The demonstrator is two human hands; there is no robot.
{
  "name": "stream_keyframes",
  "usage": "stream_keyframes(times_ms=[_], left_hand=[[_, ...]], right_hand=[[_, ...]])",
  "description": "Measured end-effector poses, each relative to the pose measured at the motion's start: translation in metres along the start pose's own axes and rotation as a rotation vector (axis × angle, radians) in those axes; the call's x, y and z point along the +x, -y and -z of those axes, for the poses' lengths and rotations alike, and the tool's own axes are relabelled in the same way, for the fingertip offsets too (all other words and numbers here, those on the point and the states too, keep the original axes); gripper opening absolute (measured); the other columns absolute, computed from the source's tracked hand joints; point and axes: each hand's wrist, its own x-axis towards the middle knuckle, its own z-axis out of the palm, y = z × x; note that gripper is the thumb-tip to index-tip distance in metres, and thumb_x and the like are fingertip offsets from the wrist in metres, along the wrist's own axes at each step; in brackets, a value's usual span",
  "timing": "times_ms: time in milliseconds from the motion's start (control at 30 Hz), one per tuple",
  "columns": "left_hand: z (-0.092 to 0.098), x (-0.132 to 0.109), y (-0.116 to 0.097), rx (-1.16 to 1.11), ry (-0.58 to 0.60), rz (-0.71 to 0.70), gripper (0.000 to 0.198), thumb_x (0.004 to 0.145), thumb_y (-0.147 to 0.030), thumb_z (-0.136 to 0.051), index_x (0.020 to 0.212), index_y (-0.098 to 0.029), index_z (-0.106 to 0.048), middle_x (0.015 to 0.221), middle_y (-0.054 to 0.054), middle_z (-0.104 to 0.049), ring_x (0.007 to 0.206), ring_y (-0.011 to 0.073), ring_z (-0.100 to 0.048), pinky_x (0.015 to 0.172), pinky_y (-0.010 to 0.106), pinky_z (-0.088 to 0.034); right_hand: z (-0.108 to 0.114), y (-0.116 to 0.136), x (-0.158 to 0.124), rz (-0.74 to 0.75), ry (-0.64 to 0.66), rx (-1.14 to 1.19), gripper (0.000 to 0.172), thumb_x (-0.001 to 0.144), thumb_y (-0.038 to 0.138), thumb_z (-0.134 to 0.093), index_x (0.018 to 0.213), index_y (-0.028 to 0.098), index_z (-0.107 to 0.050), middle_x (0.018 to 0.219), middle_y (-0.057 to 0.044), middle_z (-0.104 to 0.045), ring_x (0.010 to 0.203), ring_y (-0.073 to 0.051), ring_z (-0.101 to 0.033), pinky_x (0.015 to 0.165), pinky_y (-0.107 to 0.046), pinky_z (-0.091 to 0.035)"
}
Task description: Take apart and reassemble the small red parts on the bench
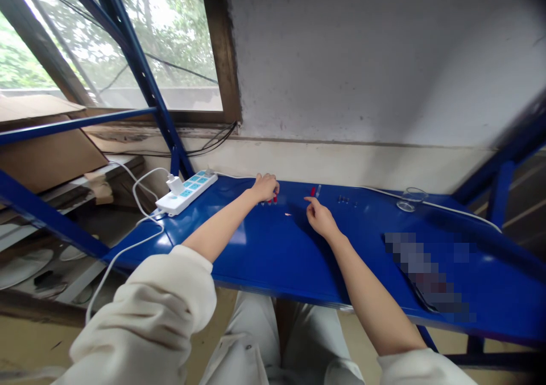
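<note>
My left hand (266, 187) is at the back of the blue table, its fingers bent down over small red and clear pieces (274, 200); what its fingertips hold, if anything, is hidden. To the right, my right hand (319, 215) hovers over the table with its index finger stretched toward the left and the other fingers curled. Just behind it lie a red piece (313, 191) and a clear piece (318, 190), side by side. A tiny pale scrap (288, 214) rests between the hands. Several small dark or clear bits (343, 199) sit farther right.
A white power strip (187, 193) with a plugged-in charger and cable stands at the left. A clear glass or cup (406, 206) is at the back right, near a white cable (460, 211). A blurred-out dark flat object (422, 271) lies at the right. Blue frame posts flank the table.
</note>
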Motion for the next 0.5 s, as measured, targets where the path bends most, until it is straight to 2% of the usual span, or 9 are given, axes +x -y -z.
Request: stream_keyframes(times_ms=[333, 500], left_hand=[[-0.001, -0.0002, 0.0017, -0.016, 0.023, 0.011, 0.015, 0.068, -0.017, -0.059, 0.082, -0.019, -0.066, 0.097, 0.009, -0.056, 0.098, 0.0259, -0.046, 0.084, 0.041, -0.028], [0.0003, -0.0008, -0.0021, -0.088, -0.01, -0.007, 0.022, 0.071, -0.019, -0.058, 0.092, -0.02, -0.063, 0.101, 0.009, -0.057, 0.101, 0.0263, -0.047, 0.086, 0.041, -0.029]], right_hand=[[-0.0008, -0.0023, 0.0003, -0.022, 0.0, -0.035, 0.042, 0.074, 0.013, -0.037, 0.114, 0.019, -0.048, 0.076, -0.004, -0.062, 0.063, -0.016, -0.057, 0.06, -0.026, -0.041], [0.0019, -0.0013, 0.0003, -0.1, -0.014, -0.139, 0.034, 0.075, 0.014, -0.037, 0.099, 0.021, -0.059, 0.087, -0.006, -0.065, 0.073, -0.02, -0.06, 0.063, -0.028, -0.041]])
